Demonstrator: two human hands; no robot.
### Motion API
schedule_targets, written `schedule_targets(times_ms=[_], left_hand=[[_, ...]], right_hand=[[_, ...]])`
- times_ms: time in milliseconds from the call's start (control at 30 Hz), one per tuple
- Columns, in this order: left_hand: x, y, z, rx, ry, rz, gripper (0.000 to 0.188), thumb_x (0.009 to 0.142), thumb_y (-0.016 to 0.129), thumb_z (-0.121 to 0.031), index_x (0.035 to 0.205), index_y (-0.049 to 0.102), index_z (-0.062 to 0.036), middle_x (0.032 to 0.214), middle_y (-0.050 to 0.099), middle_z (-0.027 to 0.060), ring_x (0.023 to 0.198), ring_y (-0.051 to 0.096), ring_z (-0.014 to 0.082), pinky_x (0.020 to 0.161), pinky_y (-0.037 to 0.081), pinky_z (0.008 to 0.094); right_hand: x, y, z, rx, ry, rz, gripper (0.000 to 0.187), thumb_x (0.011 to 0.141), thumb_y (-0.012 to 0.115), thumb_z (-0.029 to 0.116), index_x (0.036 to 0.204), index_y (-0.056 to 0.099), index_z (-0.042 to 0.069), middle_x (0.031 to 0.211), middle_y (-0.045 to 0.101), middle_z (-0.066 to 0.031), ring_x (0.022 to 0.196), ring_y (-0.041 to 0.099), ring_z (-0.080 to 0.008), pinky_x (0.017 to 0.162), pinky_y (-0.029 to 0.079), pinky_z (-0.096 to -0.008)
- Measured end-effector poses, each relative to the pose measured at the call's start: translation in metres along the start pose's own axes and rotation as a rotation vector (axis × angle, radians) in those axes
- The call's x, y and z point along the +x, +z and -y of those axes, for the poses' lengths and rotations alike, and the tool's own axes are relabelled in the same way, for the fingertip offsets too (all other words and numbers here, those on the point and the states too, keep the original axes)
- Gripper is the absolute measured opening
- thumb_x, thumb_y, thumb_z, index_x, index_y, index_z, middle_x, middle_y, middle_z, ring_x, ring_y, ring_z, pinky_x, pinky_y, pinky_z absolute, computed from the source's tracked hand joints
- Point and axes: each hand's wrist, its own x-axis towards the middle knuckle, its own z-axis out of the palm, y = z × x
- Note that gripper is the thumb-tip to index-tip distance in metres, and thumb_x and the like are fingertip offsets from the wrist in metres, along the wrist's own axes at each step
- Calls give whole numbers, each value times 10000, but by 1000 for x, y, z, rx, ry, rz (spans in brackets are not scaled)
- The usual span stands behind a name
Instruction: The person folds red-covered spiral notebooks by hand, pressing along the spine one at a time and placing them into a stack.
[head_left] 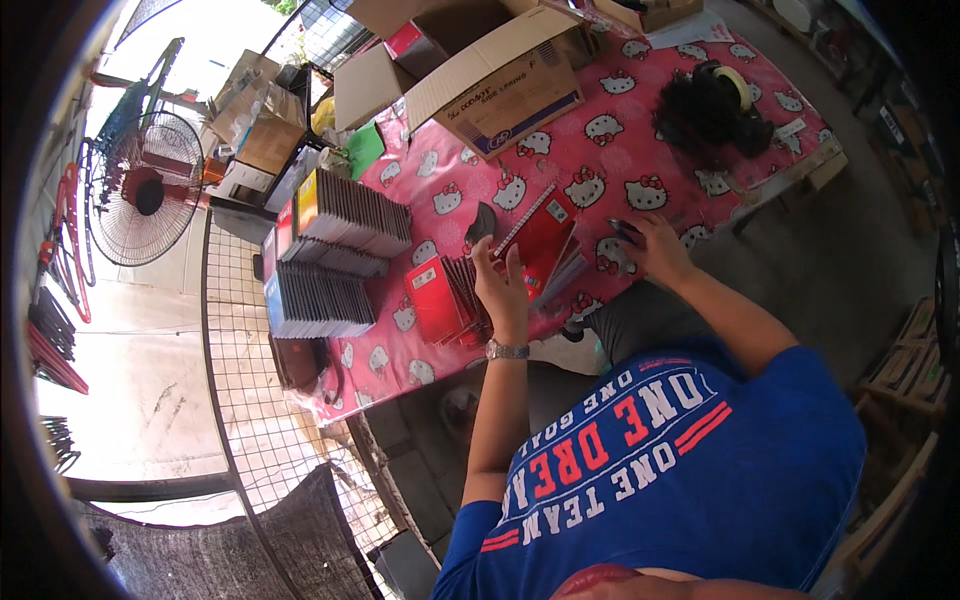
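My left hand [502, 290], with a metal watch at the wrist, is over the red notebooks with fingers and thumb apart. Beside it, one pile of red notebooks [432, 300] lies to the left. To its right is another red notebook [548, 238], spiral-bound, with more books partly showing underneath. Just beyond my left fingertips is a dark curved piece [482, 222], whose kind I cannot make out. My right hand [660, 250] is at the table's near side, its fingers closed around a small dark object [626, 232] too blurred to name.
Tall rows of stacked notebooks [345, 220] stand at the left of the pink patterned tablecloth [420, 372]. A cardboard box [515, 100] sits at the back. Black stringy material and a tape roll [737, 88] lie far right. A fan [148, 190] stands left.
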Motion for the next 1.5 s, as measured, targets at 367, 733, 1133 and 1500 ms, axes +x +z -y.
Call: schedule_targets(times_ms=[367,733,1133,1500], left_hand=[[-3,-12,3,-95,-133,139,174,932,559,-8,1102,579,26,828,619,48,730,623,103,662,533,251],[-5,-26,1,28,88,-46,168,835,616,26,998,644,-2,905,664,102,790,654,220,694,521,319],[102,-133,13,754,61,337,267,870,550,-198,1110,587,-87,1115,598,112,1094,548,322,933,405,460],[53,-119,64,709,-201,242,481,995,464,-302,1441,395,-136,1489,292,286,1401,272,412,1118,291,496]], right_hand=[[28,-22,132,230,-519,-150,469,779,724,262,1171,619,27,1124,604,-104,1082,553,-288,963,424,-428],[36,-22,140,992,81,612,425,885,679,264,1206,622,-9,1117,671,-113,1053,599,-162,894,464,-300],[78,18,-25,-148,25,58,445,781,721,296,1156,625,77,1172,626,-157,1045,613,-343,889,487,-470],[241,148,134,-250,-529,678,370,747,725,201,1088,654,76,1076,670,-142,1029,633,-336,853,514,-451]])
